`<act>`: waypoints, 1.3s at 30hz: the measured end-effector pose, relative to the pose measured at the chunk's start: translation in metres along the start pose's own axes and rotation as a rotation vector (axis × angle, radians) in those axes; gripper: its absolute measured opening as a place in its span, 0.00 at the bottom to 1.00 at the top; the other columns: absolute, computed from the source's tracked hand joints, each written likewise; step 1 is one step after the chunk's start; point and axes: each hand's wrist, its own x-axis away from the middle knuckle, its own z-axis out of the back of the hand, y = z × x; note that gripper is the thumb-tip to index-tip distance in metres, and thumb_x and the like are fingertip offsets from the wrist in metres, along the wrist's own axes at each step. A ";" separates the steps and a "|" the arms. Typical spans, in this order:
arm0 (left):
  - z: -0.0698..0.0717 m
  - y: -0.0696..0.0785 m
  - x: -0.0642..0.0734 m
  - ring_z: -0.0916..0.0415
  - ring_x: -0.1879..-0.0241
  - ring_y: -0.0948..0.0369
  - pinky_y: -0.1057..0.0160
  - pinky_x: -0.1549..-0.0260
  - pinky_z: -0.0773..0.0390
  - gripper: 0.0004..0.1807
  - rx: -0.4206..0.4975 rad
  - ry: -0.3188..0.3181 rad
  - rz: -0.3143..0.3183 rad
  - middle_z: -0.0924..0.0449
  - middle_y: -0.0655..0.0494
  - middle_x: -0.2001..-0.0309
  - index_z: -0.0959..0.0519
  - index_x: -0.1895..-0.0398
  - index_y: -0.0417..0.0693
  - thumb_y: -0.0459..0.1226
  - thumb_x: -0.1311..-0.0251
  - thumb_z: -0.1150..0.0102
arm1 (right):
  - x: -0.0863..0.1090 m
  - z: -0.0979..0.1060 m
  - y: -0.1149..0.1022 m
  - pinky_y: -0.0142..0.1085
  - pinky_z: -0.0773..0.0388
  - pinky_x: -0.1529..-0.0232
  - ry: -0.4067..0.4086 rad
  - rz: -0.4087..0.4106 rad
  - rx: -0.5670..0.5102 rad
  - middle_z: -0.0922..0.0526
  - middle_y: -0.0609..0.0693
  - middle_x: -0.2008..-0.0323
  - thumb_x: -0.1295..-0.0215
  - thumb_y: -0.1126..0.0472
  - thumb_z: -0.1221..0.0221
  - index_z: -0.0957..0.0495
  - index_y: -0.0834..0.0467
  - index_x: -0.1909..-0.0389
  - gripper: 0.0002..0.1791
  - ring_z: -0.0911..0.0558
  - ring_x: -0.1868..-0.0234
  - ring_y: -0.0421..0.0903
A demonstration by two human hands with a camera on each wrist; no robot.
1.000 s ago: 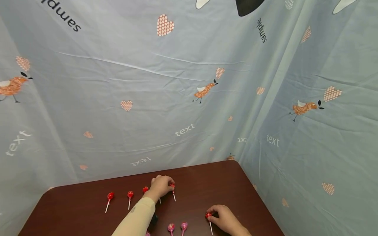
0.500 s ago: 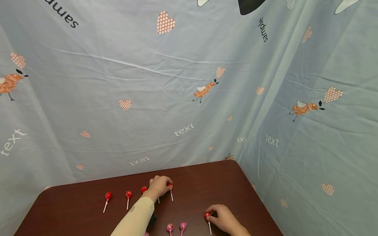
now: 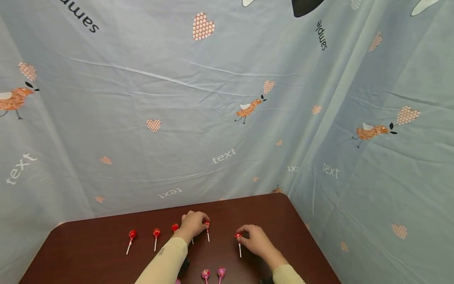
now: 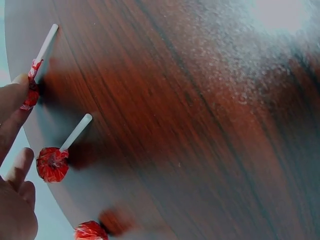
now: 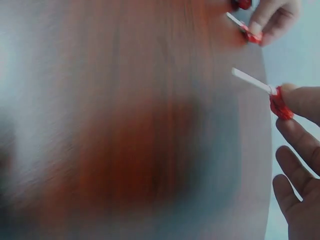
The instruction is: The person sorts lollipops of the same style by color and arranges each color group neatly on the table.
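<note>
Near the table's far edge my left hand [image 3: 193, 225] pinches a red-wrapped lollipop [image 4: 33, 94] by its head, its white stick pointing toward me. To the right, my right hand [image 3: 256, 240] holds another red lollipop [image 5: 281, 104] between thumb and index finger, the other fingers spread. A red lollipop [image 4: 52, 164] lies just beside the left hand's lower fingers, partly hidden by the hand in the head view. Farther left in that row are more red lollipops, one [image 3: 157, 233] in the middle and one [image 3: 132, 235] at the end.
Two pink lollipops [image 3: 205, 273] [image 3: 221, 272] lie at the near side of the brown table [image 3: 88, 252], with part of another pink one [image 3: 177, 281] by the left sleeve. A patterned curtain [image 3: 117, 98] hangs behind and to the right of the table.
My right hand has moved away from me and slightly left, carrying its red lollipop toward the row. My left hand stays in place on its lollipop.
</note>
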 end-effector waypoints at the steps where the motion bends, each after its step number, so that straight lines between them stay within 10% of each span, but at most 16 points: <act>1: 0.000 0.000 -0.001 0.29 0.54 0.48 0.43 0.55 0.37 0.08 -0.006 0.005 0.001 0.17 0.61 0.63 0.13 0.63 0.56 0.40 0.46 0.27 | -0.007 -0.002 -0.003 0.46 0.23 0.53 0.004 0.004 0.002 0.17 0.38 0.60 0.34 0.54 0.35 0.15 0.49 0.56 0.08 0.19 0.55 0.43; 16: 0.000 0.004 0.005 0.29 0.56 0.48 0.44 0.57 0.35 0.06 -0.045 0.019 0.013 0.19 0.61 0.67 0.14 0.66 0.56 0.40 0.48 0.26 | -0.067 -0.027 -0.026 0.41 0.20 0.62 0.047 -0.054 0.054 0.17 0.47 0.63 0.36 0.60 0.33 0.16 0.57 0.56 0.09 0.19 0.63 0.45; 39: 0.006 0.009 0.008 0.31 0.62 0.54 0.47 0.59 0.36 0.11 -0.033 0.003 0.043 0.25 0.65 0.72 0.22 0.67 0.56 0.40 0.46 0.27 | -0.080 -0.050 -0.032 0.45 0.20 0.61 0.063 -0.098 0.059 0.17 0.50 0.62 0.38 0.61 0.32 0.16 0.58 0.56 0.10 0.18 0.63 0.48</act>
